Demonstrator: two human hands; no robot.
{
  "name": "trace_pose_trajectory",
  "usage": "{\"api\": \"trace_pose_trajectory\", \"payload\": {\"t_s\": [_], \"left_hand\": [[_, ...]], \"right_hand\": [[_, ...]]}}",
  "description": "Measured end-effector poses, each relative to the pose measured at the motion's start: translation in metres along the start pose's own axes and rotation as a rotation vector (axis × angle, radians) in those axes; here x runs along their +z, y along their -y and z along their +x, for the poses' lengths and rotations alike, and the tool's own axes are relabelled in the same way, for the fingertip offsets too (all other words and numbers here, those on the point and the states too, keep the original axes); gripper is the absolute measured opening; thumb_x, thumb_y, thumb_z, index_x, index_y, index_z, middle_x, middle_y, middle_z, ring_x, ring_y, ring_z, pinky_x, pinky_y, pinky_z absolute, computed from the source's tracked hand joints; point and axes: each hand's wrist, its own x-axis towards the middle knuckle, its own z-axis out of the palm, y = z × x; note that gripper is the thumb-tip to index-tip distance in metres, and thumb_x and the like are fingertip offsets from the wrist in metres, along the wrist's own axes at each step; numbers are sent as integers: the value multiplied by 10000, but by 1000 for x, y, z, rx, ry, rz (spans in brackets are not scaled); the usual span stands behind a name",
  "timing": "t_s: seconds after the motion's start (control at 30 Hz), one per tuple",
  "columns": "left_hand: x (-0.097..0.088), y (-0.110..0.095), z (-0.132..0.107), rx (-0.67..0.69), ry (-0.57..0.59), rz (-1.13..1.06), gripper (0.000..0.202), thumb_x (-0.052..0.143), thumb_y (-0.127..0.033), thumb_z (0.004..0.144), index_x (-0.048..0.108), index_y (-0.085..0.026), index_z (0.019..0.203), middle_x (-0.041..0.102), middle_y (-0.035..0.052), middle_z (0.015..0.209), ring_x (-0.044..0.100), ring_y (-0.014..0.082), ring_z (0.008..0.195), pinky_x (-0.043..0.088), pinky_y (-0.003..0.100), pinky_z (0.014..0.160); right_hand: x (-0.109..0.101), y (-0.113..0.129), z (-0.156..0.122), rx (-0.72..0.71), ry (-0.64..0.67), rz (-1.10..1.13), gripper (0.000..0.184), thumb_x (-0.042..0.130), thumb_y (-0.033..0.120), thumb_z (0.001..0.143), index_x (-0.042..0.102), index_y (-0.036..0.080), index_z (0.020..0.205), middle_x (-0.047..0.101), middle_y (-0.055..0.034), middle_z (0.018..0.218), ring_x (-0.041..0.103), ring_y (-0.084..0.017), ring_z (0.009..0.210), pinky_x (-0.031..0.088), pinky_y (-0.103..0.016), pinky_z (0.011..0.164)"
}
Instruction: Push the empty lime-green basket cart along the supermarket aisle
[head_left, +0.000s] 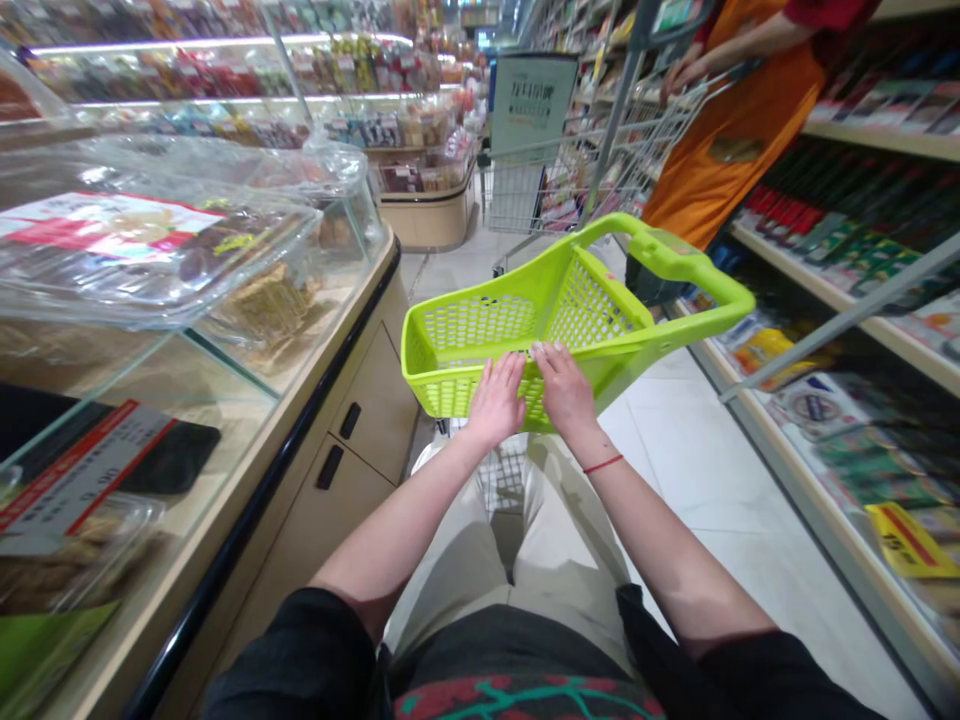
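A lime-green plastic shopping basket [480, 330] with a long handle [690, 270] stands in the aisle in front of me, empty inside. My left hand [496, 400] rests on the basket's near rim, fingers curled over the edge. My right hand [564, 390], with a red thread on the wrist, grips the same rim right beside it. Both hands touch each other at the rim's middle.
A glass display counter [247, 340] with packaged food runs along my left. Shelves of goods [847, 300] line the right. Ahead, a person in an orange apron [735, 130] pushes a metal cart [592, 170]. White tile floor [720, 470] lies between.
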Motion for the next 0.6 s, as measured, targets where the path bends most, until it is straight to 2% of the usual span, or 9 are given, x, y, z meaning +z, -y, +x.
{"api": "trace_pose_trajectory", "payload": {"t_s": [0.17, 0.37, 0.47, 0.6], "left_hand": [[-1, 0, 1, -6, -9, -12, 742, 507, -178, 830, 317, -93, 1542, 400, 191, 1622, 284, 292, 1561, 183, 553, 1295], [-2, 2, 2, 4, -4, -5, 754, 498, -166, 824, 303, -72, 1546, 402, 197, 1619, 295, 292, 1557, 185, 547, 1297], [-2, 5, 1, 15, -6, 2, 745, 499, -162, 831, 307, -76, 1546, 410, 194, 1614, 304, 293, 1553, 190, 541, 1297], [-1, 7, 0, 25, -28, 2, 748, 501, -153, 836, 301, -90, 1553, 420, 187, 1608, 305, 290, 1552, 197, 539, 1297]], "right_hand": [[3, 8, 2, 23, -2, 11, 530, 380, 14, 948, 576, 105, 1433, 587, -172, 1486, 444, -302, 1472, 443, -495, 1173], [5, 17, 5, 12, 60, -25, 539, 382, 1, 946, 562, 98, 1444, 560, -176, 1514, 458, -295, 1461, 464, -467, 1150], [-5, 2, 6, 6, 46, -68, 535, 387, 10, 947, 585, 131, 1429, 598, -138, 1485, 499, -287, 1426, 470, -443, 1144], [-24, -35, 6, 28, -47, -116, 527, 405, 18, 931, 618, 157, 1393, 639, -133, 1436, 542, -278, 1378, 460, -458, 1150]]}}
